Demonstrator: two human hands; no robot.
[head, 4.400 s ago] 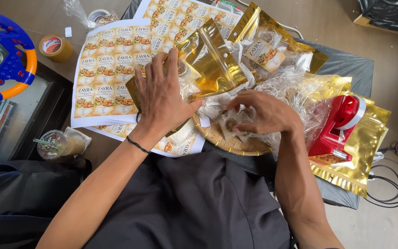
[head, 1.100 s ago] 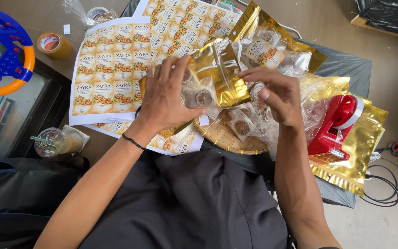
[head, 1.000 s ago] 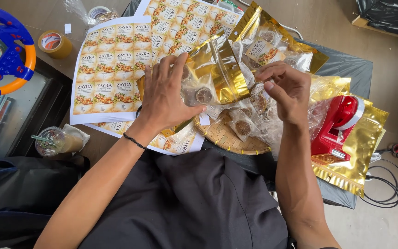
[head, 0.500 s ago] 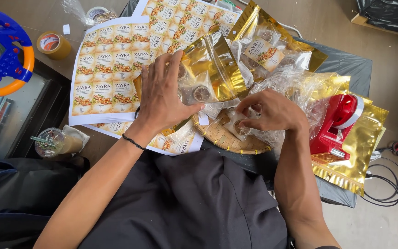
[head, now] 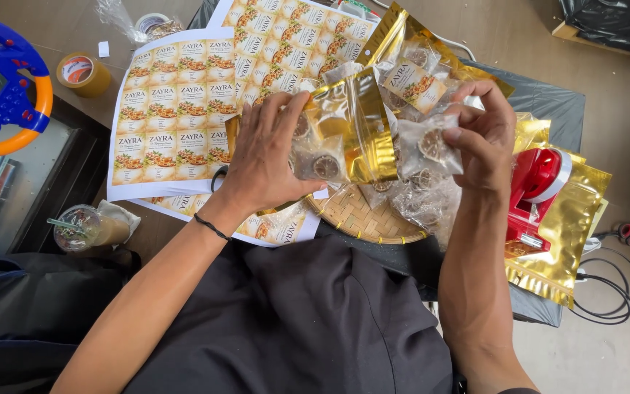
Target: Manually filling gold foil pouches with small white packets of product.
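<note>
I look down at a brown floor with a dark table in the middle of the frame. On the table, just below centre, sits a round woven tray (head: 362, 217) with small clear packets of dried fruit slices (head: 417, 197) heaped on it. My left hand (head: 267, 157) is left of centre. Its fingers are curled around a shiny gold pouch (head: 351, 124) and grip it from the left side, with the pouch standing up above the tray. My right hand (head: 483, 135) is right of centre. Its thumb and fingers pinch one clear packet with a dried slice (head: 432, 146), held up just beside the pouch's right edge. Sheets of labels (head: 176, 102) lie in the upper left, partly under my left hand. A red sealer (head: 534, 182) rests on more gold pouches (head: 570, 219) at the right. A roll of brown tape (head: 80, 73) and a blue toy steering wheel (head: 1, 87) are at far upper left. A plastic cup (head: 82, 228) stands at lower left.
</note>
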